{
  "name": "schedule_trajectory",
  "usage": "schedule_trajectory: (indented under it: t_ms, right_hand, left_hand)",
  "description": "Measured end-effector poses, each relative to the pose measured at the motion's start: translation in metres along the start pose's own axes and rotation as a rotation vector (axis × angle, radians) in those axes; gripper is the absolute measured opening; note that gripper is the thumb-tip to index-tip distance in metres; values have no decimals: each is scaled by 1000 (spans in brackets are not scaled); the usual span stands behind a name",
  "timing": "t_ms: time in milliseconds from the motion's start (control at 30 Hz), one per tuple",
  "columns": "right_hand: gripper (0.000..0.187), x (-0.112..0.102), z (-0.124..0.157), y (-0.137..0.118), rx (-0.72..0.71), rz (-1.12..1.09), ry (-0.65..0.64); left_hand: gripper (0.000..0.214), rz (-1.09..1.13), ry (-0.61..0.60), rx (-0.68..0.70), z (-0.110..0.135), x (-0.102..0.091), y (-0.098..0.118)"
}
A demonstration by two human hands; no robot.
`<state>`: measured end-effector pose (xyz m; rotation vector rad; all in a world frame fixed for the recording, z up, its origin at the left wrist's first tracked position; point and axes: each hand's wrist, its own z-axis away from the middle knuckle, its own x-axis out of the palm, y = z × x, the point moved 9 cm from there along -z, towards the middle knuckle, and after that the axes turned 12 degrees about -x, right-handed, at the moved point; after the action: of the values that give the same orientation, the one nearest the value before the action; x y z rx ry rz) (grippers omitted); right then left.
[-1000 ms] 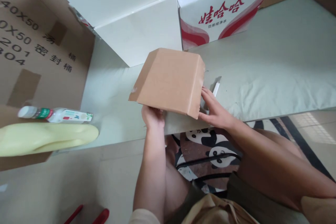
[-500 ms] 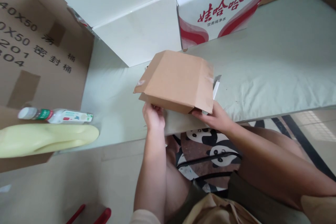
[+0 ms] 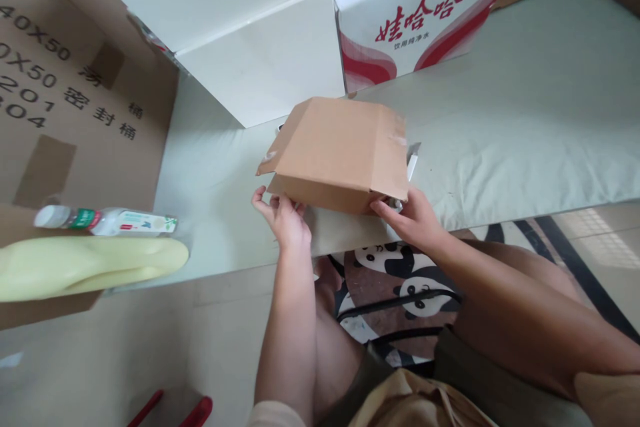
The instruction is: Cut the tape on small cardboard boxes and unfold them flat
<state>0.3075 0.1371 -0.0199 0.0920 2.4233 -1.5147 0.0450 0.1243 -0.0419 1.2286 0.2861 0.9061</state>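
Note:
A brown cardboard box (image 3: 340, 143) with angled side flaps is tilted over the cloth-covered surface, between my two hands. My left hand (image 3: 290, 220) is at its front left corner, some fingers tucked under the edge and another digit raised clear of it. At the front right corner my right hand (image 3: 413, 217) grips the box, thumb on the front side. The far fingers of both hands are hidden behind the cardboard. A thin white object (image 3: 413, 163) shows just past the box's right side. What is inside or under the box is mostly hidden.
White cartons (image 3: 280, 57) and a red-and-white carton (image 3: 400, 33) stand behind the box. On the left are a large cardboard carton (image 3: 85, 93), a plastic bottle (image 3: 125, 221) and a pale yellow object (image 3: 95, 265). The pale cloth (image 3: 525, 133) ends at a front edge above my legs.
My left hand has shifted slightly left, a digit now lifted off the box's corner. The box's front has tipped up a little. My right thumb shows more on the front side.

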Motion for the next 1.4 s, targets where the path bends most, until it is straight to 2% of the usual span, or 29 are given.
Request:
schedule_trajectory:
  t_ms: [100, 200, 400, 467, 600, 933, 1200, 1400]
  right_hand:
    - [21, -1, -1, -2, -18, 7, 12]
    - [20, -2, -1, -5, -47, 17, 18]
    - [24, 2, 0, -2, -40, 29, -21]
    - [26, 4, 1, 0, -38, 28, -33]
    - [29, 7, 2, 3, -41, 29, -53]
    - [31, 18, -1, -9, -190, -45, -174]
    - [24, 20, -1, -9, -208, -48, -184]
    - [23, 20, 1, -5, -172, -47, -179]
  left_hand:
    - [34, -55, -10, 25, 3, 2, 3]
    - [17, -74, -46, -29, 3, 8, -3]
    - [20, 22, -46, -187, 0, 10, -17]
    - [19, 37, -50, -188, 0, 10, -16]
    - [23, 53, -104, -88, 2, 14, -5]
    - [20, 175, -200, -217, -9, 17, -17]
    - [38, 191, -282, -87, -5, 22, -6]
    - [39, 218, -237, -73, -1, 23, 0]
